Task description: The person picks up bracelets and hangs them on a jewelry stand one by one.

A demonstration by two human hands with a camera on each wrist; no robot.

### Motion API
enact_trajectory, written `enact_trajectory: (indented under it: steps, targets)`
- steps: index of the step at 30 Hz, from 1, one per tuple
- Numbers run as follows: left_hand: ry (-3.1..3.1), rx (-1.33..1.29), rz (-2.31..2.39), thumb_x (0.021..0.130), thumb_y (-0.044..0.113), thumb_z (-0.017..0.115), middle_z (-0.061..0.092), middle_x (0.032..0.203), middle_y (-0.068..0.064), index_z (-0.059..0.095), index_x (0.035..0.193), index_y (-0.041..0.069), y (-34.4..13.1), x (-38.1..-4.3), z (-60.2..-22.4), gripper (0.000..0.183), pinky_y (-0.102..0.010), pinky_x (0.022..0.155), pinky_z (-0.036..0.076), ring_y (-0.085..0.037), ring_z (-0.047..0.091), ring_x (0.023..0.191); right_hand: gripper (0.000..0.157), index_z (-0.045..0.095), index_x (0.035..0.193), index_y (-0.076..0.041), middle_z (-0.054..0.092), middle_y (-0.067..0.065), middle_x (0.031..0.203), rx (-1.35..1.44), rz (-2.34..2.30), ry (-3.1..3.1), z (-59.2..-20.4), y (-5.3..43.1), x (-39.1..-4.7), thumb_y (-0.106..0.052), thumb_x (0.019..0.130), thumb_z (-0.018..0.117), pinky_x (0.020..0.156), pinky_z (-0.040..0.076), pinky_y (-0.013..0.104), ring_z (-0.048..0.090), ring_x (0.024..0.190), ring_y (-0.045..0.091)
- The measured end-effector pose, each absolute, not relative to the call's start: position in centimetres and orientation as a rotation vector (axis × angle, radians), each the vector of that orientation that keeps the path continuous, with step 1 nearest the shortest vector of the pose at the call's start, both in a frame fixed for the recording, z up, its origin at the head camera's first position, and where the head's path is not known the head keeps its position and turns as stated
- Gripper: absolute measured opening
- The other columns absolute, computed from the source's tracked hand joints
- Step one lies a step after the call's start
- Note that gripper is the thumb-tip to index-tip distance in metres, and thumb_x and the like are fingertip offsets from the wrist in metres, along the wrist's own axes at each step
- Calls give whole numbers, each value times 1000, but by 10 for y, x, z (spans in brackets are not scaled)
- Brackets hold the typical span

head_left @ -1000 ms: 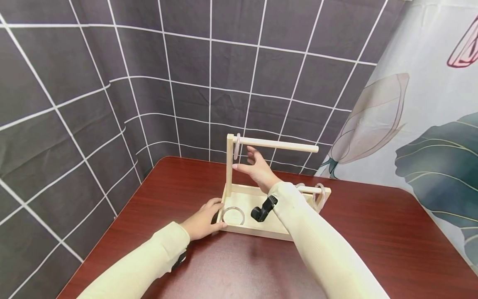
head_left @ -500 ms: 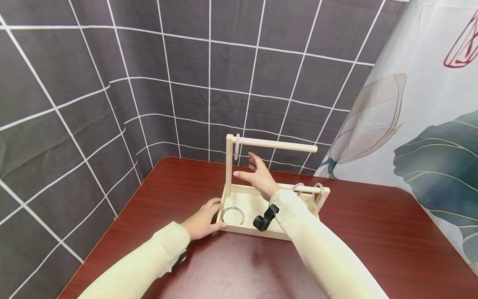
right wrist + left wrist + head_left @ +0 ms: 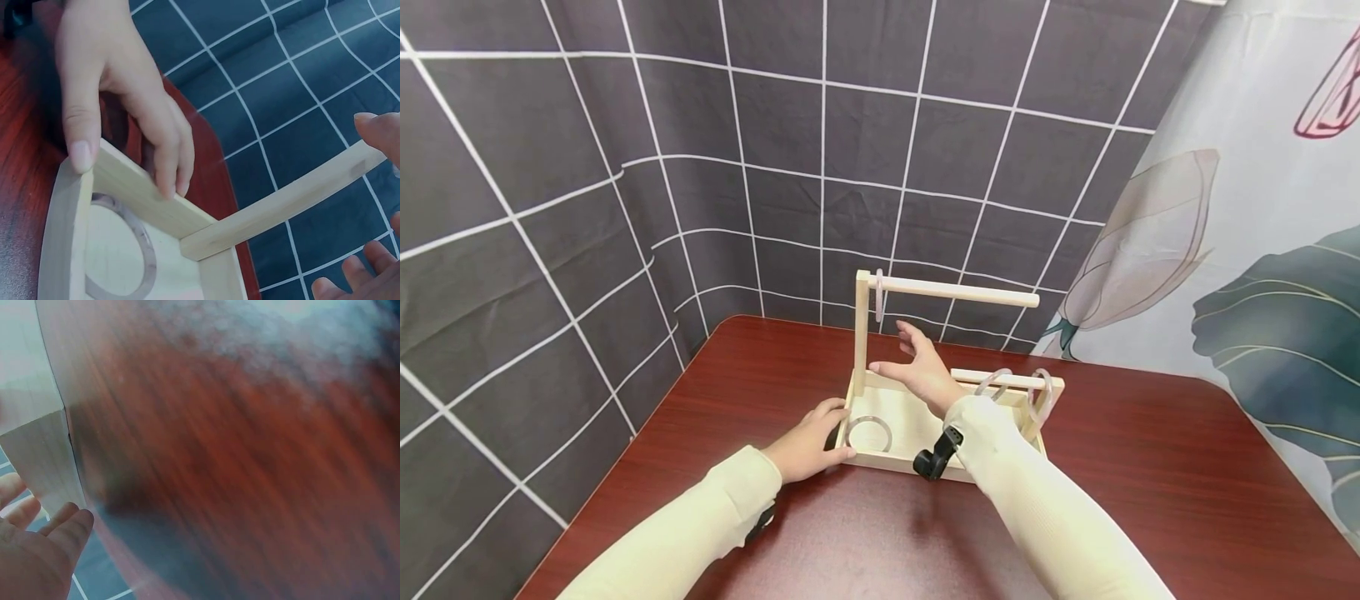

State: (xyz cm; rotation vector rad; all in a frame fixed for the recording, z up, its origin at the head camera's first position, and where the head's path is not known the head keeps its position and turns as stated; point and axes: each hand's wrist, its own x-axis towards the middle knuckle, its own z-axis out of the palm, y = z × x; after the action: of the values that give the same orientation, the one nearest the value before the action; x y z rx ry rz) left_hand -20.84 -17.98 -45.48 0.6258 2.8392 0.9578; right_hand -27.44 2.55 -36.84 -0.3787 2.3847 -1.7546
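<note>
In the head view a pale wooden stand has a shallow tray (image 3: 904,410), a tall post (image 3: 861,333) and an upper bar (image 3: 962,291). One translucent pinkish bangle (image 3: 879,304) hangs on that bar near the post. Another bangle (image 3: 150,253) lies flat in the tray's front left corner. My left hand (image 3: 808,440) rests on the tray's left end, thumb at the front corner and fingertips along the side wall. Just below the upper bar and right of the post, my right hand (image 3: 925,371) holds nothing, thumb and fingers spread apart.
A lower bar (image 3: 1022,381) at the tray's right end carries two bangles, one (image 3: 983,385) farther in and one (image 3: 1050,390) near its support. The reddish-brown table (image 3: 1180,467) meets a dark gridded curtain (image 3: 782,208) behind and a floral curtain (image 3: 1262,333) at right.
My right hand has dropped away from beside the hanging bangle, down toward the tray. The hanging bangle has shifted very slightly. My left hand stays where it was.
</note>
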Motion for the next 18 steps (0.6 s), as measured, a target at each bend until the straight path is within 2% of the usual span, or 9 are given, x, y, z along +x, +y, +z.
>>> enact_trajectory:
  steps: [6, 18]
  targets:
    - [2838, 626, 957, 89, 30, 69, 34, 147, -16, 45, 139, -4, -180, -208, -455, 65, -50, 107, 35, -37, 36, 134, 86, 30, 150, -8, 33, 19, 148, -426, -1685, 2424, -378, 26, -273, -16, 79, 79, 106, 37, 50, 34, 138, 33]
    - [2846, 634, 962, 89, 29, 69, 35, 147, -16, 46, 139, -3, -179, -210, -456, 64, -49, 107, 35, -36, 37, 133, 86, 32, 150, -9, 31, 20, 146, -480, -1608, 2436, -394, 27, -270, -15, 77, 78, 108, 32, 55, 33, 136, 38]
